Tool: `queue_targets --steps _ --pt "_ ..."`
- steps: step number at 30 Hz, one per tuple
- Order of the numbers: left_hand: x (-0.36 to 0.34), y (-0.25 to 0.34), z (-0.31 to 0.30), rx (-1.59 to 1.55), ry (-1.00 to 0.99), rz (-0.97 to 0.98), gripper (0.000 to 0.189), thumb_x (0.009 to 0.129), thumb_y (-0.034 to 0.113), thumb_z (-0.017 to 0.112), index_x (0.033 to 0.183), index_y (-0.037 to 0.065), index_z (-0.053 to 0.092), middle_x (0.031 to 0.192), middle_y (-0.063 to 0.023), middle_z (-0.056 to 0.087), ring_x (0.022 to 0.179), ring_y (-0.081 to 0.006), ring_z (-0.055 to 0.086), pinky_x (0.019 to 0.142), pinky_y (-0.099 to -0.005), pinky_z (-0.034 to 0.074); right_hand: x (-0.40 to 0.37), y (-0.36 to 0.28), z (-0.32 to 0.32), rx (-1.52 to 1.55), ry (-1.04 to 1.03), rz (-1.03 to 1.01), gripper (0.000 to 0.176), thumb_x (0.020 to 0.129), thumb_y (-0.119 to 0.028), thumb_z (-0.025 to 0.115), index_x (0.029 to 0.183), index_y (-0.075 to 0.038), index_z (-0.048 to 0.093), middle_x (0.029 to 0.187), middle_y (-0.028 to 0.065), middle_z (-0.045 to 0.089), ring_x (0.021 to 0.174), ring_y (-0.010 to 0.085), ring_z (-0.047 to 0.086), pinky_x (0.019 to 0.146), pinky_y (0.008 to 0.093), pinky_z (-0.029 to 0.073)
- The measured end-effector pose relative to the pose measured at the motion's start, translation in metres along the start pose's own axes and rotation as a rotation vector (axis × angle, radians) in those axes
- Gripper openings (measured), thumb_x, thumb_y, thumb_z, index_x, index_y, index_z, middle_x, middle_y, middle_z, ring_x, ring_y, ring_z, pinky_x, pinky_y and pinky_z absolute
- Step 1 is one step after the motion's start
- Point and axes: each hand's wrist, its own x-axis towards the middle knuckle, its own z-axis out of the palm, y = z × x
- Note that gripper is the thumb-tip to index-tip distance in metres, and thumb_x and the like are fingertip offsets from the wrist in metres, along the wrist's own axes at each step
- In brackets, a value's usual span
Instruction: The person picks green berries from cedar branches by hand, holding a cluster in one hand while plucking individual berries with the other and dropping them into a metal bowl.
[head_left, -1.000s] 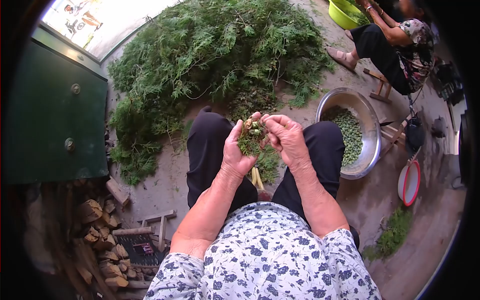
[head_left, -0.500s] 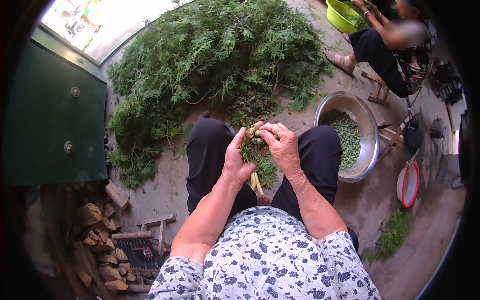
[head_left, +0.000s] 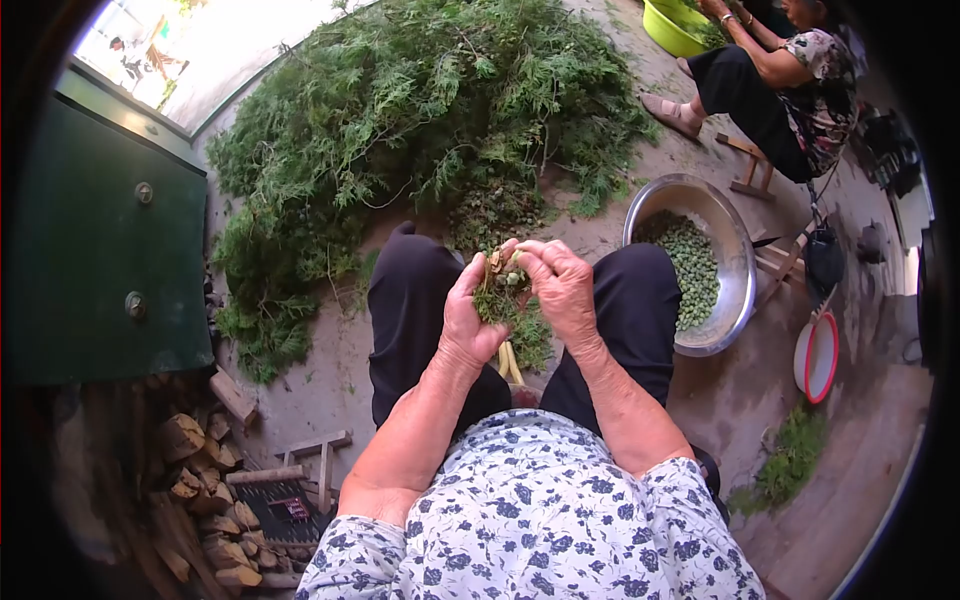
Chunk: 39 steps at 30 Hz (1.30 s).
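Observation:
Between my knees, my left hand [head_left: 468, 318] is closed round a small evergreen sprig [head_left: 495, 303] with brownish bits and small green cones on it. My right hand [head_left: 566, 290] meets it from the other side, thumb and forefinger pinched on a small green cone [head_left: 517, 257] at the sprig's top. The far fingers of the left hand are partly hidden behind the sprig. By my right knee stands a steel basin [head_left: 741, 300] holding a heap of green cones [head_left: 690, 265].
A big pile of cut evergreen branches [head_left: 430, 110] lies in front. At the upper right a person [head_left: 760, 75] sits by a lime-green tub [head_left: 668, 30]. Left are a dark green cabinet [head_left: 90, 240] and split firewood [head_left: 200, 470]. A red-rimmed basin [head_left: 820, 358] stands at right.
Both hands stay together at the sprig, with only slight finger movement at its top. The view has shifted a little. The seated person's head has moved up.

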Motion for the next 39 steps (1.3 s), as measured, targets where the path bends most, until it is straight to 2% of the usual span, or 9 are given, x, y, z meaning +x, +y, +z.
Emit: queue_targets --steps 3,13,17,19,24,30,33,36,39 --pt "0.0 0.001 0.0 -0.004 -0.017 0.015 0.046 0.098 0.033 0.032 0.127 0.001 0.047 0.126 -0.0126 0.053 0.114 -0.0249 0.052 0.097 -0.0406 0.041 0.001 -0.001 -0.014 0.626 -0.043 0.582 0.015 0.086 -0.009 0.062 0.098 0.0 0.065 0.079 0.0052 0.062 0.061 0.0072 0.054 0.046 0.019 0.039" --pt "0.002 0.004 0.005 -0.045 -0.054 0.056 0.048 0.098 0.035 0.032 0.129 0.001 0.044 0.134 -0.017 0.045 0.122 -0.0292 0.045 0.101 -0.0424 0.038 0.003 -0.005 -0.026 1.246 -0.062 0.679 0.013 0.089 -0.008 0.055 0.099 -0.001 0.06 0.087 0.0098 0.062 0.061 0.0111 0.055 0.043 0.0208 0.039" --pt "0.002 0.003 0.009 -0.049 -0.06 0.059 0.047 0.098 0.035 0.031 0.127 0.0 0.046 0.132 -0.0172 0.046 0.12 -0.0293 0.046 0.102 -0.0414 0.037 0.001 -0.024 -0.012 0.369 -0.17 0.503 0.015 0.083 -0.008 0.064 0.095 0.0 0.066 0.088 0.0108 0.065 0.074 0.0171 0.063 0.06 0.0274 0.05" --pt "0.002 0.002 0.01 -0.058 -0.036 0.06 0.048 0.099 0.035 0.029 0.125 0.0 0.047 0.13 -0.0165 0.049 0.118 -0.0287 0.048 0.101 -0.0398 0.038 -0.002 -0.016 -0.003 -0.146 -0.195 -0.022 0.02 0.08 -0.005 0.066 0.099 -0.002 0.065 0.087 0.0089 0.064 0.072 0.0146 0.061 0.061 0.0256 0.049" --pt "0.001 0.002 0.011 -0.114 -0.073 0.043 0.049 0.097 0.035 0.033 0.128 -0.001 0.044 0.135 -0.0185 0.043 0.122 -0.031 0.043 0.105 -0.043 0.034 -0.006 -0.013 0.001 -0.211 -0.171 -0.011 0.022 0.079 -0.002 0.065 0.1 -0.001 0.065 0.089 0.0084 0.064 0.076 0.016 0.063 0.071 0.0261 0.05" --pt "0.002 0.005 0.003 -0.105 -0.142 0.045 0.049 0.098 0.035 0.031 0.129 -0.001 0.043 0.136 -0.0181 0.043 0.124 -0.0304 0.042 0.104 -0.043 0.035 0.003 -0.026 -0.023 1.048 -0.182 0.606 0.014 0.087 -0.011 0.062 0.096 -0.001 0.062 0.077 0.0053 0.061 0.059 0.0022 0.052 0.041 0.0147 0.031" --pt "0.004 0.004 0.003 -0.083 -0.106 0.05 0.049 0.098 0.035 0.032 0.129 -0.001 0.043 0.136 -0.0178 0.042 0.124 -0.0301 0.042 0.104 -0.0428 0.035 0.0 -0.014 -0.019 1.012 -0.19 0.687 0.015 0.086 -0.009 0.062 0.099 -0.001 0.062 0.08 0.0043 0.061 0.06 0.0054 0.053 0.043 0.018 0.036" --pt "0.003 0.002 0.008 -0.082 -0.079 0.062 0.048 0.098 0.035 0.033 0.129 -0.001 0.043 0.135 -0.0177 0.043 0.124 -0.0299 0.042 0.106 -0.0427 0.033 -0.005 -0.024 0.005 -0.071 -0.103 0.045 0.017 0.077 -0.007 0.068 0.092 -0.002 0.063 0.08 0.0087 0.061 0.071 0.0221 0.062 0.064 0.0328 0.049" --pt "0.003 0.001 0.005 -0.093 -0.093 0.058 0.048 0.097 0.034 0.034 0.128 -0.001 0.044 0.135 -0.0177 0.044 0.124 -0.0299 0.041 0.108 -0.0429 0.03 -0.009 -0.018 0.015 -0.234 -0.123 -0.023 0.018 0.075 -0.005 0.067 0.092 -0.003 0.063 0.08 0.0124 0.059 0.073 0.0271 0.062 0.065 0.0354 0.05"
